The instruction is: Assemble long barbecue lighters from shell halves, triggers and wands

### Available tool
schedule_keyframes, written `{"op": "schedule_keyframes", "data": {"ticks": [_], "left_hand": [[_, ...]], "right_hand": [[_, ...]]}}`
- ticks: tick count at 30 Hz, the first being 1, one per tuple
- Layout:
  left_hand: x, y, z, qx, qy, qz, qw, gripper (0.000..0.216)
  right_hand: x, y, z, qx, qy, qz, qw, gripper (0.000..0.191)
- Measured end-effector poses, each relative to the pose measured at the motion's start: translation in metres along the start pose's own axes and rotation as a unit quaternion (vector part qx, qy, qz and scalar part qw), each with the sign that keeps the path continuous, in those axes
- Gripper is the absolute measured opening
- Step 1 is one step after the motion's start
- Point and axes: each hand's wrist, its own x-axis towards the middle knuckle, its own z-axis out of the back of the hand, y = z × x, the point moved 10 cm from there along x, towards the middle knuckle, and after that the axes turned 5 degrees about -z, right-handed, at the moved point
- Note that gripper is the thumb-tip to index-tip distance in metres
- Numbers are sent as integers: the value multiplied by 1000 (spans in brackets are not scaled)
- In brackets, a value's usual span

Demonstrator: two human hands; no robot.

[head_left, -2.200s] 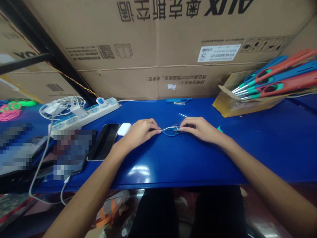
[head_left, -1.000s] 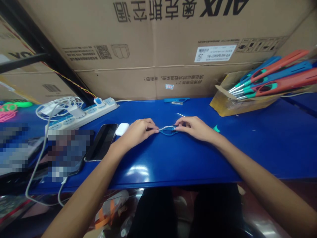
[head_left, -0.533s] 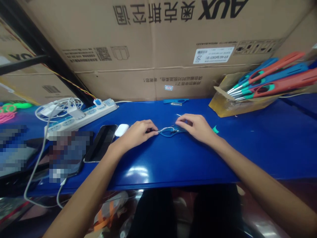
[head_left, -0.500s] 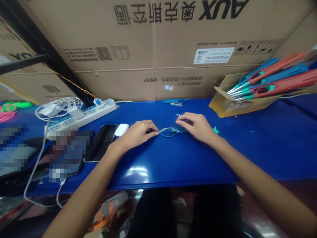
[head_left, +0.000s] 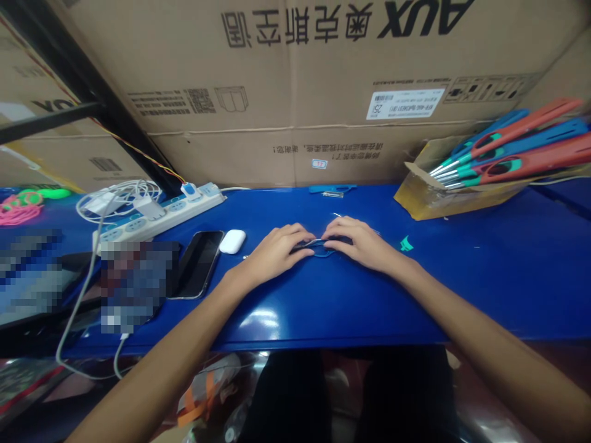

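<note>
My left hand [head_left: 282, 249] and my right hand [head_left: 359, 242] meet over the middle of the blue table. Between them lies a blue lighter casing [head_left: 324, 253], its open side showing thin wires [head_left: 315, 242]. With thumb and fingers, my left hand grips the casing's left part. Closed in the same way, my right hand holds its right part. Fingers cover much of the casing, so its inner parts are hard to make out. A thin metal piece [head_left: 338, 215] shows just behind my right fingers. To the right of that hand is a small green plastic piece [head_left: 406, 244].
At right stands a cardboard box [head_left: 418, 200] of red and blue lighters [head_left: 530, 138]. Another blue casing piece [head_left: 332, 188] lies by the large carton [head_left: 277, 154]. At left are a white earbud case [head_left: 233, 241], a phone [head_left: 198, 264] and a power strip [head_left: 173, 213] with cables.
Both hands have moved closer together. My right hand has come down from above the casing onto its right part, and my left hand has shifted right along it.
</note>
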Motion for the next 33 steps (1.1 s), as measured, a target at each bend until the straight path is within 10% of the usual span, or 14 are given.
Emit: {"op": "schedule_keyframes", "data": {"ticks": [12,33], "left_hand": [[2,11,-1,-128,-47,50,989,24],[5,10,-4,-51,-89,109,989,8]], "right_hand": [[4,-3,-4,-5,-5,-29,1000,19],[-1,4,-5,-44,-5,-10,999,20]]}}
